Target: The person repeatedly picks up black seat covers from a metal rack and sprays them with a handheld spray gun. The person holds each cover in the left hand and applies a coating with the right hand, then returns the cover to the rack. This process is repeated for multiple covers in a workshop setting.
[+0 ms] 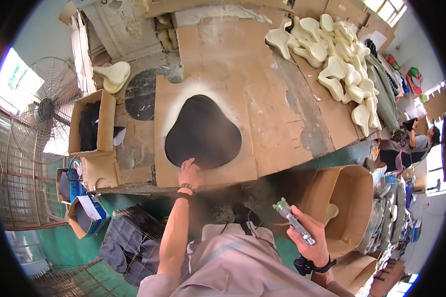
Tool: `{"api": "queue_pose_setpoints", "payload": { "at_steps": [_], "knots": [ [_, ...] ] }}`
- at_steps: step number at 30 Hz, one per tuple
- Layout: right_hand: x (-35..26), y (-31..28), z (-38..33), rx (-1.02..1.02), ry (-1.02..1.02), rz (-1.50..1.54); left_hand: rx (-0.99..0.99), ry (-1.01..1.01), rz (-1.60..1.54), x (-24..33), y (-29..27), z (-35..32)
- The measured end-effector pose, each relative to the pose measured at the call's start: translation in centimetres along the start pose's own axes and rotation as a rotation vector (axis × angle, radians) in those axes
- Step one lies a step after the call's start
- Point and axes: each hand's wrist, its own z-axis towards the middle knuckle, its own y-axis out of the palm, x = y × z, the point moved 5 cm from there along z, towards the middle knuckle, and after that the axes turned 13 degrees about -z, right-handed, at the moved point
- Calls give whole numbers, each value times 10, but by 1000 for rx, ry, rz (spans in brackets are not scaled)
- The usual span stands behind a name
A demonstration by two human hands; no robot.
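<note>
A flat black saddle-shaped piece of leather-like material point(203, 132) lies at the centre of the frame on a brown cardboard sheet point(243, 148), ringed by a pale halo of spray. The cardboard rests on a worn wooden surface point(139, 148). The left hand point(189, 173) reaches up from the lower middle of the frame, its fingertips pressing on the lower edge of the black piece, grip loosely spread rather than pinching. The right hand point(309, 242), at the lower right, has its grip wrapped tight around a slim metal spray gun with a green-ringed nozzle point(293, 220), held well apart from the black piece. A heap of cream foam saddle shapes point(339, 64) fills the upper right. A metal cage fan point(47, 106) stands at the left.
</note>
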Motion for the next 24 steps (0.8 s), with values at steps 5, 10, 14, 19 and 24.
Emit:
{"api": "queue_pose_setpoints", "payload": {
  "at_steps": [5, 10, 14, 19, 24],
  "knots": [
    [-17, -2, 26, 67, -95, -28, 71, 30, -25, -3, -3, -10],
    [-33, 0, 46, -22, -188, -13, 176, 56, -128, -14, -12, -45],
    [-36, -1, 47, -69, -198, -12, 94, -195, -371, -17, -26, -100],
    [-44, 3, 42, -219, -262, -40, 149, -284, -364, -87, -4, -181],
    [-41, 9, 35, -296, -273, -31, -2, -629, -256, -164, 43, -262]
  ]
}}
